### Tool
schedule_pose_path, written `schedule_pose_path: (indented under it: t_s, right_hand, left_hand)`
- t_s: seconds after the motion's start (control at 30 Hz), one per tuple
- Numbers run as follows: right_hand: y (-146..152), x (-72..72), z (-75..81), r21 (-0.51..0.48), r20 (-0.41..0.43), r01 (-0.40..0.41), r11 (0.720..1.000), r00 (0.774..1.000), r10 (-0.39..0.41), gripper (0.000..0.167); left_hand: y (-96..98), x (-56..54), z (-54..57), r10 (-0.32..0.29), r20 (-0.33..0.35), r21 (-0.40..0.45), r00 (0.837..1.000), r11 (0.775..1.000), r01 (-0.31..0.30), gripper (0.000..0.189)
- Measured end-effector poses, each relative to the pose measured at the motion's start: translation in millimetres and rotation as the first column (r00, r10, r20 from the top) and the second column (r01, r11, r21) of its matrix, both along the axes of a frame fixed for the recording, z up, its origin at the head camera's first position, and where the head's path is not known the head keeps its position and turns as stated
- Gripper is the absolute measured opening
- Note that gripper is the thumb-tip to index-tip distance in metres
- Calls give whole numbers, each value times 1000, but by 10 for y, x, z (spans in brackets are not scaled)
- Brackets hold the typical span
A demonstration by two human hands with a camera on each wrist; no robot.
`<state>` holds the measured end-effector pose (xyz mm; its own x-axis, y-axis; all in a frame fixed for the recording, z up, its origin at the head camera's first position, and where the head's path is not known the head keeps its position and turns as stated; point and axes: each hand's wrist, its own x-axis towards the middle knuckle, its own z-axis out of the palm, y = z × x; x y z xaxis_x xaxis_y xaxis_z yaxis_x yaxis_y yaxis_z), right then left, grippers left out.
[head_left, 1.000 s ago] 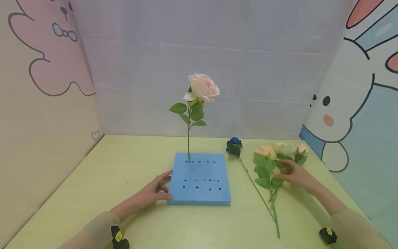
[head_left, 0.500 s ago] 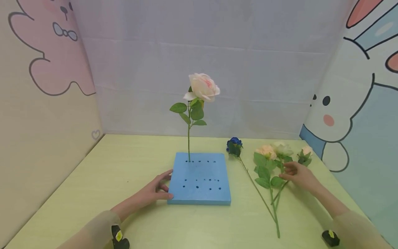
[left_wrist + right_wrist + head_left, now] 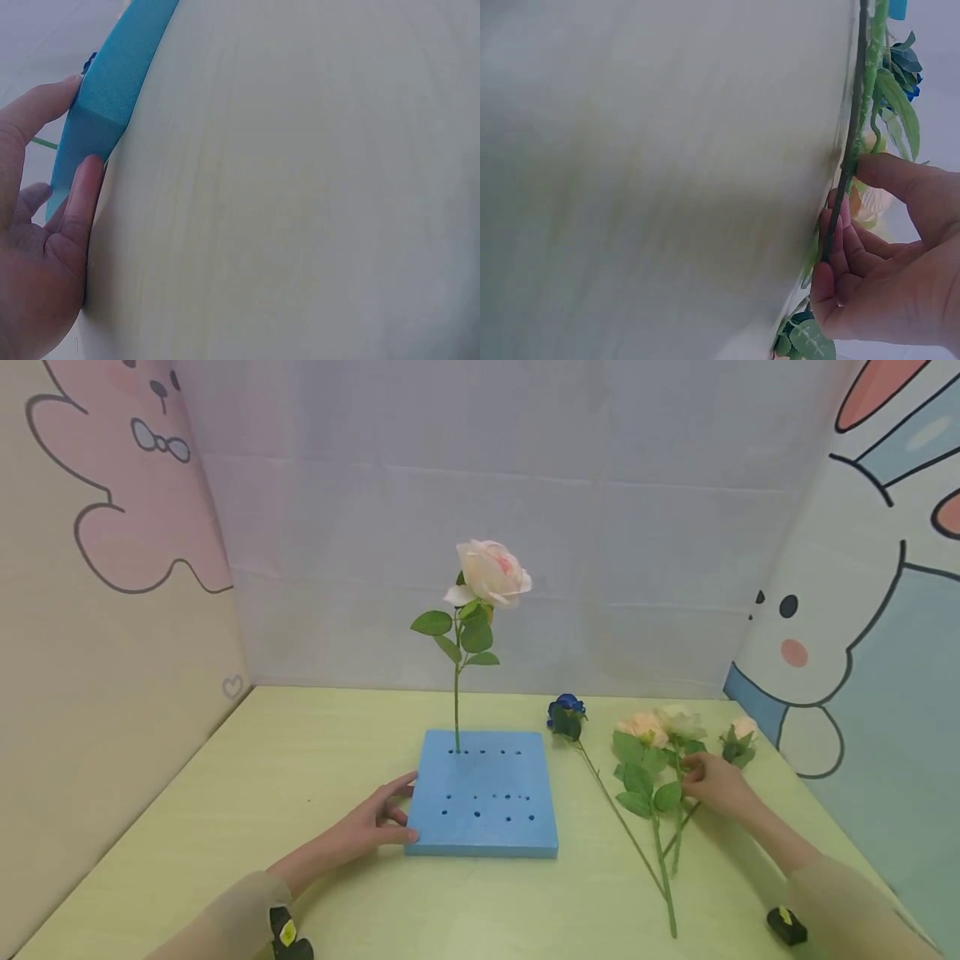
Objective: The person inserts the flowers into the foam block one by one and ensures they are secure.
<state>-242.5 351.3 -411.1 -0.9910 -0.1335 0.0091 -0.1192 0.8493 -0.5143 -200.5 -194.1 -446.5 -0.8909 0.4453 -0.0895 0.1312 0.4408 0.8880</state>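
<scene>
The foot of the pink rose (image 3: pixel 491 575)'s stem is sunk out of sight in the block (image 3: pixel 482 772); how deep cannot be told. The right hand (image 3: pixel 722 789) hides part of the white rose (image 3: pixel 681 723)'s stem and part of the bud (image 3: pixel 740 743)'s. In the left wrist view, the top edge cuts the block, which covers nearly all the blue rose (image 3: pixel 90 61). Both sleeves (image 3: pixel 240 914) run off the head view's bottom edge.

Head view: forward, down across table (image 3: pixel 300 743). Wrist views: close, tilted. Head, left wrist share blue block (image 3: pixel 483 777).
</scene>
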Motion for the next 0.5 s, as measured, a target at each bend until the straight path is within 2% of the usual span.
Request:
schedule_pose_path:
  t_s: [0.3, 0.5]
  right_hand:
    - [58, 2, 122, 16, 38, 32, 999, 999, -32, 47]
    - [66, 47, 169, -74, 99, 32, 997, 995, -25, 50]
  left_hand:
    - [8, -1, -6, -1, -5, 2, 1000, 1000, 1, 90]
    - [2, -6, -30, -1, -11, -1, 1000, 1000, 1, 89]
